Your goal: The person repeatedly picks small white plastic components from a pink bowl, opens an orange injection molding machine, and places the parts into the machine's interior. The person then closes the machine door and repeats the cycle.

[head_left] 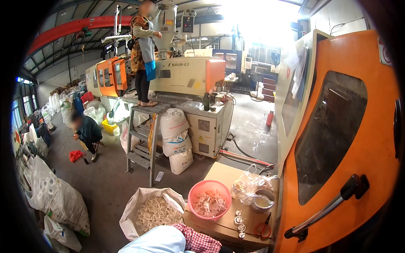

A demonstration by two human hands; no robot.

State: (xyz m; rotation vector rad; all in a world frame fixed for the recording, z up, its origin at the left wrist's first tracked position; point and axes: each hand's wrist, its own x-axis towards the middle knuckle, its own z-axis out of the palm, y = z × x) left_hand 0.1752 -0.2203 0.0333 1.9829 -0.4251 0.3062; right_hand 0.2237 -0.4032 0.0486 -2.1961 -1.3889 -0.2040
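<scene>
Neither of my hands shows; a red-and-white checked sleeve [197,239] and light blue cloth [158,241] fill part of the lower edge. Just beyond the sleeve, a pink basin [192,197] holds many pale round plastic parts [209,204]. To its left stands an open white woven sack [129,215], full of small cream plastic pieces [156,213]. Several white plastic parts [239,220] lie in a row on the cardboard [219,171], beside red-handled scissors [263,230]. Behind them are a metal pot [263,194] and a clear plastic bag [244,185].
An orange machine door [354,139] with a long handle [320,213] rises close on the right. Ahead, a person [143,46] stands on a metal step ladder [145,139] beside stacked sacks [176,141]. Another person [88,131] squats at left, near bulging bags [59,196].
</scene>
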